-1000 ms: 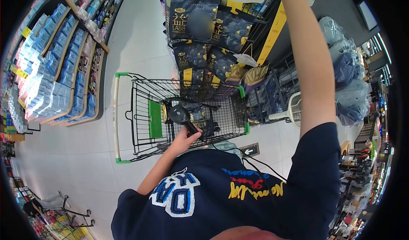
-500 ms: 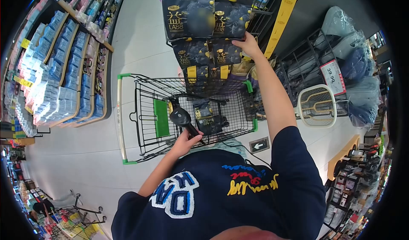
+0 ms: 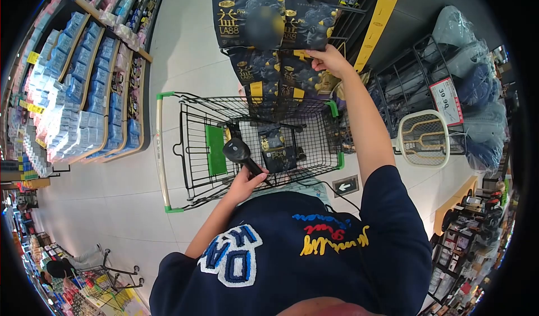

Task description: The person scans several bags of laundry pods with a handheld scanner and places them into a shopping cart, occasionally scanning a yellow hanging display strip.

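Note:
My left hand (image 3: 244, 185) is wrapped around the handle of a black handheld barcode scanner (image 3: 238, 150), held over the near side of a shopping cart (image 3: 193, 195). My right arm reaches up to a hanging display. My right hand (image 3: 332, 62) has curled fingers at the top edge of a lower black package (image 3: 303, 74), by its yellow hang tab; the exact grip is partly hidden. Larger black packages marked LA88 (image 3: 250, 15) hang directly above. Another black package (image 3: 278, 150) lies inside the cart.
Shelves of blue packs (image 3: 84, 91) stand on the left. To the right, a rack holds plastic-wrapped goods (image 3: 471, 86), a price sign (image 3: 447, 101) and a white racket-shaped item (image 3: 424, 139). A floor sign (image 3: 345, 187) lies near my body. Another cart (image 3: 106, 285) is at lower left.
My right hand has moved slightly right, its fingers more curled, and the lower right package now hangs tilted. My left hand keeps holding the scanner, nearly still.

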`<state>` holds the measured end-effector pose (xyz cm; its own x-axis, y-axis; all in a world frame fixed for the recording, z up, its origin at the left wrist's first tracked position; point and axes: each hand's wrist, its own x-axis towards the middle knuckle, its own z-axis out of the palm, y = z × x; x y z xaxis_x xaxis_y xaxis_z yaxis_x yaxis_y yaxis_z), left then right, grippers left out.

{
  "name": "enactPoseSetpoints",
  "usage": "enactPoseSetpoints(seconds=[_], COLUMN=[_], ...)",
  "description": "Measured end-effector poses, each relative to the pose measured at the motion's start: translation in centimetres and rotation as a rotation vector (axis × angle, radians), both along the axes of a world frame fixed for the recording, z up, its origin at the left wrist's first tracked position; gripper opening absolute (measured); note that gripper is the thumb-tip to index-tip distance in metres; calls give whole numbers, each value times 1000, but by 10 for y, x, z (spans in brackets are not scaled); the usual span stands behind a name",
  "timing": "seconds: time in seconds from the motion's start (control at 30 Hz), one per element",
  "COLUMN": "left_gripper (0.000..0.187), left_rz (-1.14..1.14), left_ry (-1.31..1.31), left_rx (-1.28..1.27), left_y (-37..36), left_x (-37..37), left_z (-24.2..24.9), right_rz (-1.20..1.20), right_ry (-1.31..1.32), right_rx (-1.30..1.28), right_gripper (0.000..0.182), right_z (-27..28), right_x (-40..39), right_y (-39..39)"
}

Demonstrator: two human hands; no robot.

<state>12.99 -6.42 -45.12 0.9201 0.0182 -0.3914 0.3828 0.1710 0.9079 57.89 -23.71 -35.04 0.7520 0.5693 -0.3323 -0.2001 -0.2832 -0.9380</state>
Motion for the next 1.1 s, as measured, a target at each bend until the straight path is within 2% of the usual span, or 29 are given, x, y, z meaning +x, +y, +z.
enactPoseSetpoints(seconds=[0.07, 0.27, 0.37, 0.4, 0.5, 0.53, 0.63, 0.7, 0.73, 0.77, 0.8, 0.83, 0.87, 0.9, 0.97, 1.03, 1.07, 1.1], left_gripper=[32, 33, 34, 34, 36, 36, 37, 40, 41, 43, 47, 49, 49, 49, 50, 50, 51, 51], left_rz=[-2, -5, -7, -7, -15, -28, 0, 3, -24, -52, -122, -149, -289, -427, -531, -621, -658, -599], left_ry=[0, -18, -20, -12, 23, 32, 68, 46, 52, 56, 81, -49, -53, -56, -38, -61, -103, -4], left_rx=[-2, -17, -15, -14, 17, -1, -80, -140, -150, -161, -127, -71, 23, 118, 145, 132, 48, 44], left_y=[-1, -4, -7, -8, -8, -7, -12, -18, -22, -26, -31, -39, -43, -45, -56, -54, -55, -49], left_x=[1, 5, 5, 5, 7, 7, 13, 21, 27, 33, 40, 43, 52, 59, 62, 66, 66, 69], left_z=[1, -1, -5, -5, -7, -14, -29, -40, -43, -48, -55, -72, -72, -72, -101, -120, -151, -168], right_rz=[22, 66, 28, 2, -257, -454, -365, 50, 261, 416, 522, 504, 396, 99, -102, -198, -141, -177], right_ry=[47, 114, 74, 21, -177, -309, -67, 105, 110, 205, 167, 373, 373, 478, 425, 452, 308, 397], right_rx=[36, 102, 87, 51, 264, 307, 275, 162, 86, -7, -44, 11, -41, 74, -49, -112, -186, -181], right_gripper=[40, 43, 45, 36, 34, 31, 34, 40, 48, 56, 63, 62, 57, 43, 30, 23, 23, 18], right_z=[-3, -1, 4, 5, -12, -12, -42, -84, -96, -115, -137, -140, -159, -155, -188, -191, -210, -220], right_x=[-1, -7, -16, -22, -39, -57, -110, -158, -192, -222, -248, -269, -285, -300, -310, -307, -303, -301], right_y=[-5, -13, -16, -16, -25, -22, -42, -41, -37, -33, -30, -23, -23, -15, -21, -34, -50, -63])
